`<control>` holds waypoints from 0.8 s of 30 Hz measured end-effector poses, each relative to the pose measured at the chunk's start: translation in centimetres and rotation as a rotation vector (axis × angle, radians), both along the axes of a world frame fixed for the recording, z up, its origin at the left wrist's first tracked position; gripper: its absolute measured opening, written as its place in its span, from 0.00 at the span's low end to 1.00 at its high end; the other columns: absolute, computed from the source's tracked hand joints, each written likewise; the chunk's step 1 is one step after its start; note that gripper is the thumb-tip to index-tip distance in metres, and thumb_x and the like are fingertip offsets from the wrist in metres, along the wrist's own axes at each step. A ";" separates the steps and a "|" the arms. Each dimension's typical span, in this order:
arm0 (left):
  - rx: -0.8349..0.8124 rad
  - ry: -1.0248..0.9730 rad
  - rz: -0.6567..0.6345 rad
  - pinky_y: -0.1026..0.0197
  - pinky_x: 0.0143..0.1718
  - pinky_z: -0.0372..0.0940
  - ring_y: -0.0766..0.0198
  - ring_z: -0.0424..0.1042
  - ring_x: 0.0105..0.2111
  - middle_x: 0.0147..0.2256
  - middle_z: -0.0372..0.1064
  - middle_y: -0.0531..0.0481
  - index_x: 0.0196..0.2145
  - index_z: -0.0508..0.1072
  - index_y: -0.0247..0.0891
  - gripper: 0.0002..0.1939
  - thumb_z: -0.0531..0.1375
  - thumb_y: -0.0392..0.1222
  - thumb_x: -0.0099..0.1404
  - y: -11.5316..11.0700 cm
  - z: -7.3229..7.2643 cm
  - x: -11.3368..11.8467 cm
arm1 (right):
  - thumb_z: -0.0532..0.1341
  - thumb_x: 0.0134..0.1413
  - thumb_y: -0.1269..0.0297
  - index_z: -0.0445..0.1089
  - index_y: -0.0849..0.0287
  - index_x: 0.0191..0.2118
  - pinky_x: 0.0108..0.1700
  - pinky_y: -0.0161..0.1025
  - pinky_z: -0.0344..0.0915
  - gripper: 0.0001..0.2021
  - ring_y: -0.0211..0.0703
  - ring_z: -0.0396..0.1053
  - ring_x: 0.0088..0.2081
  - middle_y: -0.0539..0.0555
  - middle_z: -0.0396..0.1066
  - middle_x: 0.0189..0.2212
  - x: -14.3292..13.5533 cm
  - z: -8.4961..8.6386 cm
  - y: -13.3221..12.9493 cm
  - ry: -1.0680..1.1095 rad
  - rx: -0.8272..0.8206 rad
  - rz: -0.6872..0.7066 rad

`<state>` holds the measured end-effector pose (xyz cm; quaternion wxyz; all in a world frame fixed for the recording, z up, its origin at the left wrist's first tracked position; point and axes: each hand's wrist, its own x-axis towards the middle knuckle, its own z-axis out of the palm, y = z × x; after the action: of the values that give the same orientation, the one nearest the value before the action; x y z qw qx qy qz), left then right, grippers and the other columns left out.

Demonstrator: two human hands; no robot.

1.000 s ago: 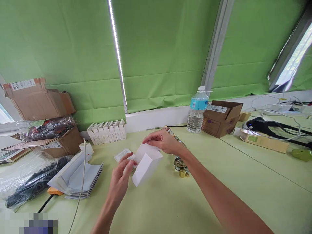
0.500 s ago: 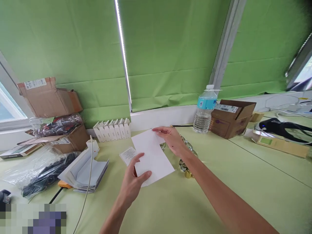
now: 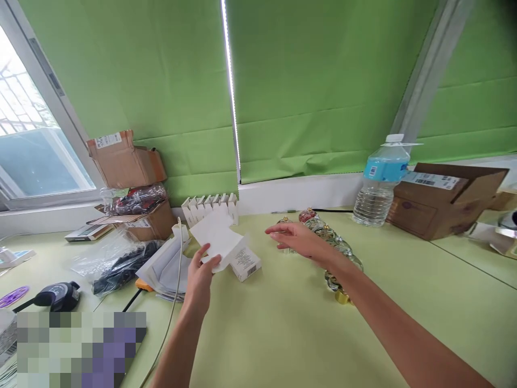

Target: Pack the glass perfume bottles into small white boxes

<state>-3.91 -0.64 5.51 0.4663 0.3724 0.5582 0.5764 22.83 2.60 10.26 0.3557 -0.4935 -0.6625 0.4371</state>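
A blank white sheet of paper [image 3: 216, 234] is in my left hand [image 3: 199, 279], pinched near its lower edge by the thumb and fingers. Partly behind the paper lies a small white box [image 3: 246, 265] with printed text and a barcode. My right hand [image 3: 297, 241] hovers palm down with its fingers stretched out and holds nothing. Beneath and beside it are several shiny, clear round ornaments [image 3: 342, 247] with gold tops, partly covered by the hand and forearm. A reddish one [image 3: 307, 214] sits at the back.
Slim white boxes [image 3: 194, 211] stand in a row by the wall. Folded papers [image 3: 167, 269], a plastic-wrapped black item [image 3: 125, 264], and stacked cardboard boxes [image 3: 155, 218] are left. A water bottle [image 3: 375, 188] and an open carton [image 3: 436, 207] stand right. A white cable [image 3: 176, 291] crosses the table.
My left hand has moved the paper leftward, off the small box. My right hand has let go of the paper and is apart from it. The view has turned left.
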 end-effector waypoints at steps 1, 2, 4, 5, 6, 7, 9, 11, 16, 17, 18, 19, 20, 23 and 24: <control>-0.008 0.020 0.028 0.60 0.38 0.66 0.65 0.72 0.32 0.36 0.70 0.48 0.55 0.66 0.41 0.34 0.67 0.44 0.50 0.2 0.0 -0.8 | 0.60 0.54 0.49 0.72 0.54 0.50 0.46 0.41 0.69 0.21 0.48 0.70 0.46 0.57 0.70 0.51 0.2 0.0 0.0 -0.006 0.002 -0.001; -0.016 0.042 0.052 0.59 0.38 0.65 0.65 0.72 0.31 0.35 0.70 0.49 0.54 0.67 0.40 0.34 0.67 0.44 0.49 0.4 0.0 -1.5 | 0.60 0.54 0.48 0.72 0.54 0.50 0.46 0.42 0.69 0.21 0.49 0.70 0.46 0.57 0.69 0.51 0.3 0.1 0.0 -0.013 0.003 0.000; -0.030 0.081 0.083 0.59 0.37 0.64 0.64 0.71 0.31 0.34 0.71 0.49 0.52 0.69 0.40 0.32 0.67 0.44 0.48 0.5 0.0 -2.7 | 0.60 0.54 0.47 0.71 0.54 0.50 0.46 0.42 0.69 0.22 0.49 0.71 0.46 0.57 0.69 0.51 0.4 0.3 -0.1 -0.028 0.005 -0.002; -0.032 0.096 0.094 0.59 0.37 0.64 0.65 0.71 0.31 0.34 0.71 0.49 0.52 0.69 0.40 0.32 0.66 0.44 0.48 0.6 0.0 -3.1 | 0.60 0.54 0.47 0.71 0.53 0.51 0.46 0.42 0.69 0.22 0.48 0.71 0.45 0.57 0.69 0.51 0.4 0.3 -0.1 -0.036 0.003 -0.003; -0.031 0.109 0.103 0.60 0.37 0.64 0.65 0.71 0.31 0.35 0.70 0.49 0.52 0.69 0.40 0.31 0.66 0.44 0.49 0.6 0.1 -3.4 | 0.60 0.54 0.47 0.71 0.53 0.51 0.45 0.41 0.68 0.22 0.48 0.72 0.44 0.57 0.69 0.51 0.4 0.4 -0.2 -0.047 0.000 -0.006; -0.027 0.123 0.113 0.61 0.36 0.64 0.65 0.71 0.31 0.35 0.70 0.49 0.53 0.68 0.40 0.31 0.65 0.45 0.50 0.6 0.1 -3.7 | 0.60 0.54 0.47 0.71 0.52 0.51 0.44 0.41 0.68 0.22 0.48 0.72 0.43 0.56 0.69 0.51 0.4 0.5 -0.3 -0.059 -0.004 -0.010; -0.021 0.164 0.144 0.61 0.35 0.64 0.66 0.70 0.30 0.35 0.69 0.50 0.54 0.67 0.41 0.31 0.63 0.46 0.51 0.6 0.3 -4.2 | 0.59 0.55 0.47 0.70 0.52 0.51 0.43 0.41 0.68 0.22 0.47 0.73 0.40 0.56 0.70 0.50 0.3 0.7 -0.4 -0.089 -0.005 -0.010; -0.025 0.227 0.192 0.61 0.33 0.63 0.66 0.69 0.28 0.33 0.67 0.51 0.54 0.67 0.41 0.31 0.63 0.47 0.51 0.4 0.4 -4.8 | 0.59 0.56 0.47 0.71 0.52 0.51 0.41 0.40 0.68 0.21 0.46 0.73 0.39 0.56 0.71 0.49 0.2 0.8 -0.5 -0.115 0.006 0.000; -0.033 0.394 0.323 0.60 0.33 0.61 0.66 0.63 0.26 0.30 0.61 0.54 0.53 0.69 0.43 0.31 0.62 0.50 0.50 0.0 0.5 -6.4 | 0.58 0.56 0.49 0.72 0.54 0.49 0.37 0.38 0.67 0.19 0.45 0.72 0.38 0.56 0.74 0.44 0.4 0.9 -0.5 -0.153 0.051 0.026; -0.033 0.421 0.340 0.60 0.33 0.61 0.66 0.62 0.26 0.31 0.61 0.54 0.53 0.69 0.43 0.31 0.62 0.50 0.51 -0.1 0.5 -6.7 | 0.58 0.56 0.50 0.72 0.54 0.49 0.37 0.39 0.67 0.20 0.45 0.72 0.37 0.56 0.74 0.44 0.4 0.9 -0.4 -0.160 0.056 0.034; -0.035 0.447 0.352 0.60 0.32 0.61 0.66 0.62 0.26 0.31 0.61 0.54 0.53 0.68 0.43 0.31 0.61 0.50 0.51 -0.1 0.4 -7.0 | 0.59 0.56 0.50 0.72 0.55 0.49 0.37 0.39 0.67 0.20 0.45 0.72 0.37 0.57 0.74 0.43 0.5 0.8 -0.4 -0.165 0.062 0.043; -0.041 0.472 0.359 0.61 0.31 0.61 0.66 0.61 0.26 0.32 0.61 0.53 0.53 0.68 0.42 0.31 0.61 0.50 0.51 -0.2 0.3 -7.3 | 0.59 0.56 0.50 0.72 0.55 0.49 0.36 0.39 0.67 0.20 0.45 0.72 0.37 0.57 0.74 0.43 0.5 0.8 -0.3 -0.169 0.067 0.053; -0.048 0.495 0.364 0.61 0.30 0.61 0.66 0.60 0.25 0.32 0.61 0.53 0.53 0.68 0.42 0.31 0.61 0.50 0.51 -0.2 0.2 -7.6 | 0.59 0.55 0.50 0.72 0.56 0.48 0.36 0.39 0.67 0.20 0.45 0.72 0.36 0.57 0.74 0.42 0.5 0.7 -0.2 -0.174 0.073 0.061; -0.067 0.561 0.367 0.61 0.30 0.62 0.66 0.61 0.25 0.32 0.61 0.52 0.53 0.68 0.40 0.31 0.61 0.49 0.51 -0.2 -0.2 -8.4 | 0.59 0.55 0.50 0.73 0.57 0.47 0.36 0.38 0.67 0.20 0.44 0.71 0.35 0.57 0.75 0.40 0.5 0.6 -0.1 -0.195 0.099 0.079; -0.072 0.583 0.368 0.61 0.30 0.63 0.65 0.62 0.25 0.32 0.61 0.52 0.53 0.67 0.40 0.31 0.61 0.48 0.51 -0.1 -0.3 -8.6 | 0.59 0.55 0.50 0.73 0.57 0.47 0.36 0.38 0.67 0.20 0.43 0.71 0.34 0.57 0.75 0.39 0.5 0.5 -0.1 -0.201 0.109 0.082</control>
<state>-12.52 -0.79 5.20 0.1882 0.3978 0.7458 0.5001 23.29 2.55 10.78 0.2960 -0.4872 -0.7371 0.3629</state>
